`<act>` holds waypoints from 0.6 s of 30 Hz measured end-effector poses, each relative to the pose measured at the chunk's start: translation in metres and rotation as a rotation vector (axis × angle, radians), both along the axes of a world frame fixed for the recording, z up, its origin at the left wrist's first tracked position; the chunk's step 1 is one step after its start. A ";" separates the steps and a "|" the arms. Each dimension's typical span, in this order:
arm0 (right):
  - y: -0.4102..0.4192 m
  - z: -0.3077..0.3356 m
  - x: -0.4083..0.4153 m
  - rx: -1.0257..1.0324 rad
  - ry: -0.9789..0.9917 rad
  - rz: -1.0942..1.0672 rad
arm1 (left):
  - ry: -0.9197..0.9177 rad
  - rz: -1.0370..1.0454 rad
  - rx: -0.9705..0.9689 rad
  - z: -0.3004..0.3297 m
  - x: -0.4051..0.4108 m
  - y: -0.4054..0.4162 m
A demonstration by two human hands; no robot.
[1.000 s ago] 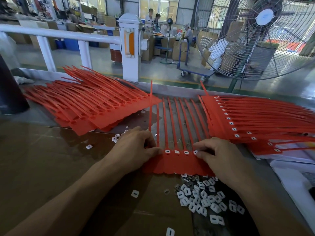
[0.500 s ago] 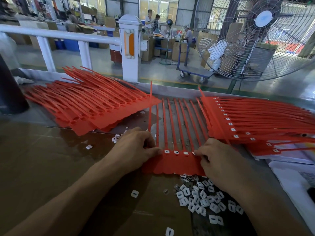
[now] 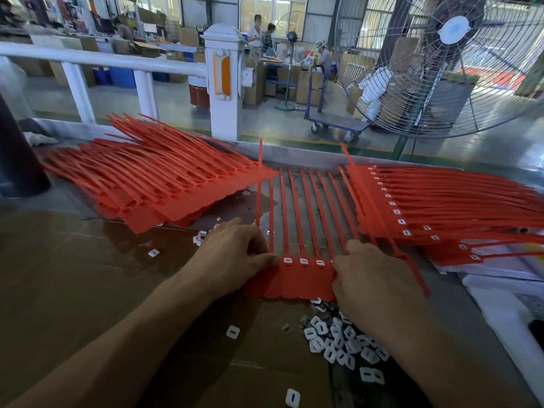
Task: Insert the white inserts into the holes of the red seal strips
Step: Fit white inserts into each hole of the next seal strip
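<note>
In the head view, you are working on a red seal strip sheet (image 3: 300,278) lying flat at centre frame on the worktop (image 3: 73,275). Its joined tag ends are lying toward the bottom of the frame and its long tails are running up the frame toward the worktop's far metal edge (image 3: 294,154), so the long axis is going bottom to top. Three white inserts (image 3: 303,261) are sitting in the holes between your hands.

Your left hand (image 3: 232,254) is resting curled on the sheet's left end with the thumb pressing the red edge. Your right hand (image 3: 374,278) is lying knuckles-up over the right end, its fingers curled down onto the tags; whether they are pinching an insert is hidden.

A pile of loose inserts (image 3: 341,340) is lying just below the sheet, partly covered by your right wrist. An unfilled stack (image 3: 164,184) is fanning out at upper left, and a filled stack (image 3: 441,207) is blurring toward the right edge, just touching the sheet's right tails. Brown worktop is lying open at lower left.
</note>
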State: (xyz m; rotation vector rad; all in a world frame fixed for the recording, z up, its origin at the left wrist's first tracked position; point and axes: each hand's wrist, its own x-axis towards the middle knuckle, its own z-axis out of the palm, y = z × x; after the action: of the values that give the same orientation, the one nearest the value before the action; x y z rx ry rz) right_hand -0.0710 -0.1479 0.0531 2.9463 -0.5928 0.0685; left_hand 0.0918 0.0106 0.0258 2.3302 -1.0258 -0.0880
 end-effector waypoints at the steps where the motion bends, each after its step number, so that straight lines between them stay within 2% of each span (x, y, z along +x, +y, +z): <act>1: -0.003 -0.003 -0.001 0.017 -0.041 0.002 | 0.002 -0.001 -0.001 0.000 0.000 0.000; 7: -0.031 -0.005 -0.008 0.455 -0.336 -0.074 | 0.005 -0.003 -0.004 -0.002 0.001 0.000; 10: -0.033 -0.005 -0.010 0.488 -0.380 -0.052 | 0.009 -0.007 0.001 -0.003 0.002 0.000; 18: -0.035 -0.009 -0.011 0.445 -0.325 -0.003 | -0.004 -0.008 0.006 -0.004 0.002 0.001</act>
State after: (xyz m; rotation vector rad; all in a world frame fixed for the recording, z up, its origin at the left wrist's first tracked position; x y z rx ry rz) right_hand -0.0824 -0.1826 0.0442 3.3932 -0.7369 0.4821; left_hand 0.0935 0.0113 0.0219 2.3329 -1.0376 -0.0901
